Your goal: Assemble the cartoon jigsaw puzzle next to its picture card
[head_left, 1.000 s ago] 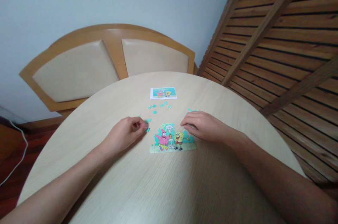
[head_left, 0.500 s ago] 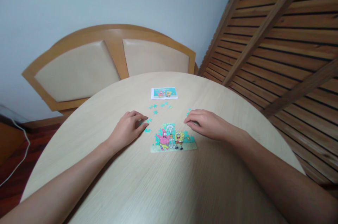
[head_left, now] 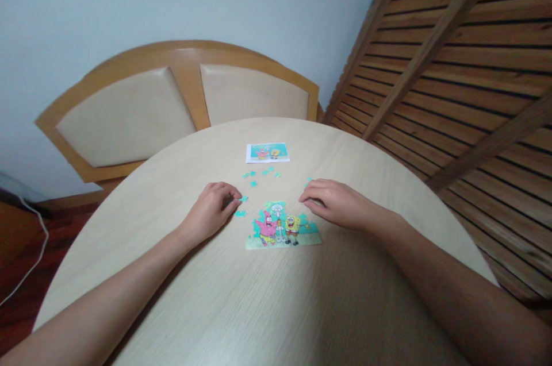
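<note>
My left hand [head_left: 215, 205] rests on the table left of a partly joined jigsaw puzzle [head_left: 279, 231] showing cartoon figures. Its thumb and index finger close on a small teal puzzle piece [head_left: 244, 198] at their tips. Just below them lies another loose teal piece [head_left: 240, 214]. On the puzzle's upper right, my right hand [head_left: 330, 200] hovers low or rests on the tabletop, fingers loosely curved and thumb apart, with nothing visible in it. A teal piece [head_left: 309, 180] lies behind its knuckles, partly hidden. The puzzle's upper edge is uneven.
A picture card [head_left: 268, 153] with the same cartoon figures lies farther back on the round wooden table [head_left: 276, 308]. Several loose teal pieces [head_left: 253, 184] lie between card and puzzle. A padded bench back [head_left: 125, 119] stands behind, with a slatted wooden screen [head_left: 452, 67] at right.
My left thumb and index finger have drawn closer together around the teal piece. My right hand has hardly moved. The puzzle and card stay put.
</note>
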Motion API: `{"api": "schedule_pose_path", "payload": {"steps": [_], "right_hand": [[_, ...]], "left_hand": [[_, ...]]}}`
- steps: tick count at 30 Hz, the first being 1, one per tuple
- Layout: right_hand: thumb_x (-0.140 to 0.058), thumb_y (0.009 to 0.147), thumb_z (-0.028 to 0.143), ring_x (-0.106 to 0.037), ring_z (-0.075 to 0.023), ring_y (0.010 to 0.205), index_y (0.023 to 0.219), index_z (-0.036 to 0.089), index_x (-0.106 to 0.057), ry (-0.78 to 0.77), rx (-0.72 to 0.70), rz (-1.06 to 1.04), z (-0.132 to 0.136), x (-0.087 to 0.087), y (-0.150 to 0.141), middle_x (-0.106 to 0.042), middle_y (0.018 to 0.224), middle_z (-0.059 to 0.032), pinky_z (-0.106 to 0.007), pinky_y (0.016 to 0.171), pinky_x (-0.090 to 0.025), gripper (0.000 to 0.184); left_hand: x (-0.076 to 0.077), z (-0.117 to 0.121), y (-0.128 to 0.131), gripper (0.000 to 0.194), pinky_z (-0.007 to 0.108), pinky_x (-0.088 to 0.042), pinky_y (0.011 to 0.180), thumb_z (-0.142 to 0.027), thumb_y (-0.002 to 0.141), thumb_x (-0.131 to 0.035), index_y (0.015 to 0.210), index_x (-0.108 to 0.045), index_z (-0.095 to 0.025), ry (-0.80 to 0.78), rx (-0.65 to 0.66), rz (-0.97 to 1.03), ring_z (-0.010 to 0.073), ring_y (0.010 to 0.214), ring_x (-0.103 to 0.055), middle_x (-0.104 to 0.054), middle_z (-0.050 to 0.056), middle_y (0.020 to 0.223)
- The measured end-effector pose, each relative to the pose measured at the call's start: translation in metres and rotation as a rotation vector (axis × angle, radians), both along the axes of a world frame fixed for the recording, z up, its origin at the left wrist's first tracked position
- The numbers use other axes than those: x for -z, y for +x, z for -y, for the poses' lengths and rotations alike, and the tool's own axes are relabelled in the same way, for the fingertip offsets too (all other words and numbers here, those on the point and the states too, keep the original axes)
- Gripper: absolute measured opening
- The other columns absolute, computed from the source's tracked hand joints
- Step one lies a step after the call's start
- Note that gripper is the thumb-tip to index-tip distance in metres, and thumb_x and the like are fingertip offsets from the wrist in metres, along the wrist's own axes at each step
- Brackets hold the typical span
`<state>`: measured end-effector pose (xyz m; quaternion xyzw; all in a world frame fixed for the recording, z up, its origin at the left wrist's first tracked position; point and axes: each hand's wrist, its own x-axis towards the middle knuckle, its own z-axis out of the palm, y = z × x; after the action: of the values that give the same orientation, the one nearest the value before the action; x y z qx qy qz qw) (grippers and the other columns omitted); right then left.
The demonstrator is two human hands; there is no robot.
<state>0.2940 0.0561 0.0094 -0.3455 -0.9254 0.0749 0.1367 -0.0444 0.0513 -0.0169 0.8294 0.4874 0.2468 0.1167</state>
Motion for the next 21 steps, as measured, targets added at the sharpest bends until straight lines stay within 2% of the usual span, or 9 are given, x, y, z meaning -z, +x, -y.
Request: {"api": "schedule_pose_path", "payload": {"steps": [4, 7, 9, 11, 14, 18, 21], "right_hand": [[-0.053, 0.099, 0.021, -0.067, -0.0209, 0.093, 0.102, 0.019, -0.074, 0.003, 0.001, 0.007, 0.000, 0.000, 0.000, -0.074, 0.102, -0.0073, -0.035, 0.084, -0.050, 0.021], [-0.052, 0.099, 0.021, -0.067, -0.0206, 0.094, 0.103, 0.019, -0.073, 0.004, 0.000, 0.001, 0.000, 0.001, -0.001, -0.074, 0.103, -0.0072, -0.034, 0.084, -0.050, 0.021], [-0.052, 0.099, 0.021, -0.067, -0.0206, 0.094, 0.104, 0.019, -0.073, 0.006, -0.004, -0.013, 0.000, 0.002, -0.002, -0.074, 0.103, -0.0074, -0.034, 0.084, -0.050, 0.021], [-0.053, 0.099, 0.021, -0.067, -0.0206, 0.095, 0.105, 0.019, -0.073, 0.008, -0.006, -0.022, 0.000, 0.003, -0.003, -0.074, 0.104, -0.0076, -0.034, 0.085, -0.050, 0.021], [-0.053, 0.099, 0.021, -0.067, -0.0210, 0.095, 0.105, 0.019, -0.073, 0.002, -0.007, -0.013, 0.001, 0.002, -0.003, -0.073, 0.104, -0.0079, -0.035, 0.085, -0.050, 0.021], [-0.053, 0.098, 0.021, -0.067, -0.0212, 0.095, 0.105, 0.019, -0.073, -0.010, -0.006, -0.026, 0.001, 0.001, -0.002, -0.074, 0.104, -0.0084, -0.036, 0.085, -0.051, 0.021], [-0.053, 0.099, 0.021, -0.067, -0.0208, 0.095, 0.106, 0.020, -0.073, -0.008, -0.006, -0.035, 0.001, 0.002, -0.001, -0.073, 0.104, -0.0080, -0.035, 0.085, -0.051, 0.021]], "left_hand": [[-0.003, 0.000, 0.002, 0.018, 0.047, -0.046, 0.096, -0.031, 0.095, -0.056, 0.096, -0.069, -0.019, 0.028, -0.021, -0.010, 0.0257, 0.098, -0.063, -0.073, 0.009, 0.101], [-0.002, 0.000, 0.006, 0.030, 0.050, -0.043, 0.108, -0.033, 0.100, -0.051, 0.121, -0.066, -0.019, 0.069, 0.086, -0.018, 0.0279, 0.121, -0.058, -0.069, 0.011, 0.127], [0.001, -0.001, 0.008, 0.041, 0.052, -0.037, 0.116, -0.035, 0.102, -0.049, 0.139, -0.055, -0.020, 0.072, 0.166, -0.067, 0.0293, 0.139, -0.046, -0.057, 0.010, 0.147], [0.003, -0.001, 0.011, 0.048, 0.055, -0.032, 0.120, -0.038, 0.103, -0.047, 0.147, -0.048, -0.020, 0.050, 0.193, -0.141, 0.0312, 0.147, -0.037, -0.047, 0.010, 0.157], [0.002, 0.001, 0.012, 0.047, 0.054, -0.034, 0.119, -0.041, 0.104, -0.046, 0.146, -0.049, -0.020, 0.047, 0.191, -0.191, 0.0320, 0.145, -0.041, -0.051, 0.011, 0.153], [-0.005, 0.004, 0.015, 0.034, 0.050, -0.044, 0.108, -0.035, 0.102, -0.051, 0.132, -0.059, -0.022, 0.108, 0.190, -0.145, 0.0285, 0.124, -0.059, -0.067, 0.011, 0.129], [-0.007, 0.006, 0.017, 0.025, 0.047, -0.048, 0.101, -0.031, 0.101, -0.054, 0.122, -0.064, -0.022, 0.109, 0.188, -0.102, 0.0267, 0.112, -0.063, -0.071, 0.009, 0.117]]}}
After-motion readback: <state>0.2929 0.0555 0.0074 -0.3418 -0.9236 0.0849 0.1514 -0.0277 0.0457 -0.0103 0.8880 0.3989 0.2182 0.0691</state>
